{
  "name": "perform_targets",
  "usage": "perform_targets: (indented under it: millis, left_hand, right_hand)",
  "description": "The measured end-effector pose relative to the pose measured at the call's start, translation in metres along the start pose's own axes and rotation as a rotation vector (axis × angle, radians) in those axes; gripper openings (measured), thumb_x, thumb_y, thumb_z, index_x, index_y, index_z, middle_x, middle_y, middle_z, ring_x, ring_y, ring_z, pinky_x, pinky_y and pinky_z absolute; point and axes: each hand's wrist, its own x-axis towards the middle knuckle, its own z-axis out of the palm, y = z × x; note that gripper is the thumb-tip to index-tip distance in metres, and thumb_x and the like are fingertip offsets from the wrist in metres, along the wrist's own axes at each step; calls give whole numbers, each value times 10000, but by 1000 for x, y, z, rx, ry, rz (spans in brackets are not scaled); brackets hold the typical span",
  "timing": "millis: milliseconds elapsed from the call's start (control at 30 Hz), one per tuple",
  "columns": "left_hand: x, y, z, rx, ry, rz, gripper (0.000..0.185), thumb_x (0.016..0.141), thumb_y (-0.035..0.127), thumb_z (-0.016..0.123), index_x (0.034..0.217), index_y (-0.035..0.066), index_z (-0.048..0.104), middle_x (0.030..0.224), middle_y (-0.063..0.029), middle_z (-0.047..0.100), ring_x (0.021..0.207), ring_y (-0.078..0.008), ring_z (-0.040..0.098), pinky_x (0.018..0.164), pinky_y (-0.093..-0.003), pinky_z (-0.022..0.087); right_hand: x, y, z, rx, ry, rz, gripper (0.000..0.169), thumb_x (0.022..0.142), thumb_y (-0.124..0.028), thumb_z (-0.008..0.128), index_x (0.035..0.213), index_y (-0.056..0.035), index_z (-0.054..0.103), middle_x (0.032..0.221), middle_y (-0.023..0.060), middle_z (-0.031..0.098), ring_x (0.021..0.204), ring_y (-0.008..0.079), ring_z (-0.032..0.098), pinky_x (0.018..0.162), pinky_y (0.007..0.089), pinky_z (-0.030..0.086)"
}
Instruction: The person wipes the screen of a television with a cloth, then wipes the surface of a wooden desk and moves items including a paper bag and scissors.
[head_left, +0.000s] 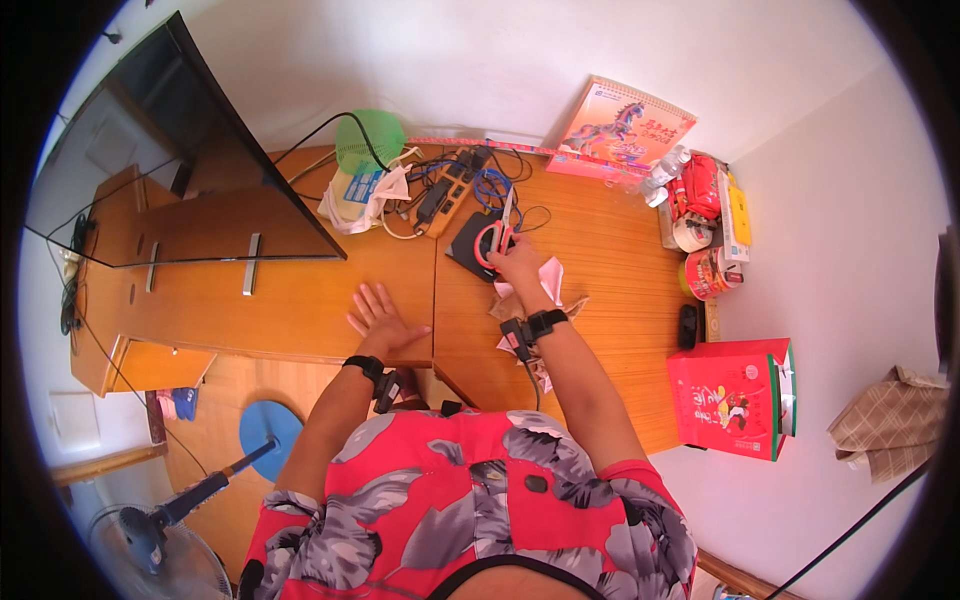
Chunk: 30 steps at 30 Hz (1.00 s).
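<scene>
A pair of scissors (486, 246) with red-orange handles is gripped by my right hand (517, 264). The blades point away from me toward a coil of blue cable (491, 186). Under the scissors lies a flat black box (466, 244). Crumpled pink and brown cloths (551, 277) lie on the wooden tabletop (615, 285) partly beneath my right wrist and forearm. My left hand (386, 328) rests palm down near the table's front edge, fingers spread and holding nothing.
A television (195, 172) leans in at left. Behind are a power strip (442, 196), loose cables, a green fly swatter (367, 142) and a desk calendar (622, 131). A red gift bag (724, 397) and several packages stand at right. A floor fan (157, 525) is below left.
</scene>
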Motion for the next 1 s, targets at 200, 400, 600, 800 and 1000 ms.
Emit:
perform_targets:
  millis: [200, 400, 600, 800, 1000]
  left_hand:
    - [0, 2, 1, -6, -21, -5, 1308, 605, 699, 633, 1385, 67, -206, 1422, -194, -294, 1315, -352, -272, 1015, -593, -85]
    - [-2, 6, -2, -15, -15, -17, 1298, 613, 676, 645, 1388, 59, -194, 1426, -196, -285, 1320, -358, -260, 1011, -604, -81]
    - [-2, 3, 4, -44, 32, 12, 1293, 614, 663, 653, 1393, 37, -168, 1424, -211, -277, 1313, -371, -267, 999, -612, -107]
    - [-1, 5, 3, -28, 36, 19, 1303, 610, 672, 649, 1388, 29, -176, 1423, -220, -272, 1310, -381, -266, 995, -617, -108]
    - [-2, 6, 0, -5, 9, -2, 1305, 610, 673, 648, 1386, 28, -180, 1421, -224, -275, 1310, -383, -266, 993, -620, -107]
  right_hand:
    - [1, -28, 12, -309, 13, -92, 594, 625, -314, 747, 1071, 18, 538, 781, 199, 629, 780, 332, 623, 694, 408, 484]
    - [-30, -2, -11, -59, -4, -500, 552, 680, -262, 714, 1133, -11, 521, 1054, 196, 569, 974, 359, 537, 830, 418, 435]
    - [-155, 24, -89, -658, -229, -276, 672, 664, -292, 722, 1269, -143, 472, 1384, 150, 329, 1300, 360, 255, 997, 573, 247]
    - [-144, 101, -52, -622, -73, -463, 566, 736, -350, 662, 1261, -225, 493, 1471, 127, 173, 1341, 381, 149, 1019, 604, 174]
    - [-121, 62, -39, -633, -74, -480, 502, 786, -388, 601, 1256, -243, 499, 1457, 175, 184, 1333, 416, 144, 994, 645, 160]
